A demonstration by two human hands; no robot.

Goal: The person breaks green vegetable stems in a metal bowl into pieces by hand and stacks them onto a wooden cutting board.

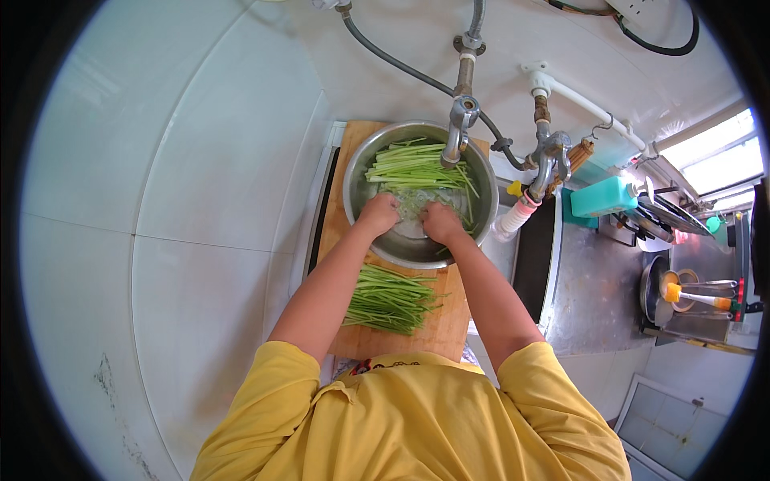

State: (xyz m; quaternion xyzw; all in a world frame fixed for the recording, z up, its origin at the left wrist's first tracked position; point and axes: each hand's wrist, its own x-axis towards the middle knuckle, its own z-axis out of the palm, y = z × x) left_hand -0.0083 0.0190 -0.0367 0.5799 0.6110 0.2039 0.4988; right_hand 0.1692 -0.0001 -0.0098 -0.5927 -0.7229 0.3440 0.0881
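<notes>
A round metal basin (pixel 356 162) stands on a wooden cutting board (pixel 448 300) and holds water. Both my hands are inside it, low over the near half. My left hand (pixel 379 214) is curled, its fingertips turned inward. Facing it is my right hand (pixel 441 221), also curled. Pale green bits (pixel 411 204) float in the disturbed water between them; whether either hand grips any is hidden. Long green stalks (pixel 415 163) lie in the basin's far half, beyond my hands. Nearer me, a bundle of cut green stalks (pixel 391 300) rests on the board, under my left forearm.
A metal tap (pixel 462 120) reaches over the basin's far rim. To its right, another tap (pixel 548 153) carries a ribbed hose end (pixel 516 217) above a sink. A turquoise pump bottle (pixel 601 197) and pans (pixel 652 282) sit on the right. A tiled wall (pixel 222 150) borders the left.
</notes>
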